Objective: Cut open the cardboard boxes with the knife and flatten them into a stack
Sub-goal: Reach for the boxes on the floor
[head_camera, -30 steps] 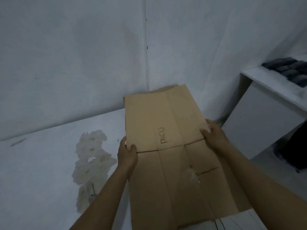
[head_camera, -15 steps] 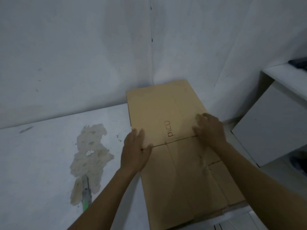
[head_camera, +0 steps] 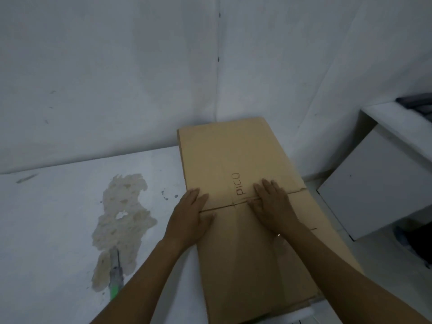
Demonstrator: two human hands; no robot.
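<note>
A flattened brown cardboard box (head_camera: 236, 157) printed "PICO" lies on the white table (head_camera: 58, 206), its far end in the corner against the wall. More cardboard edges show under its near right corner. My left hand (head_camera: 190, 213) presses flat on the box's left edge at a crease. My right hand (head_camera: 273, 204) presses flat on the same crease near the middle, fingers straight. The knife (head_camera: 115, 277), with a green and grey handle, lies on the table to the left of my left forearm, on a worn patch.
A worn, peeled patch (head_camera: 121, 213) marks the table surface left of the box. White walls close the corner behind. At the right stands a white cabinet (head_camera: 383, 183) with dark items (head_camera: 418, 105) on its top.
My hands went from gripping the box's side edges to lying flat on top of it. The box has come down and now lies flat on the table.
</note>
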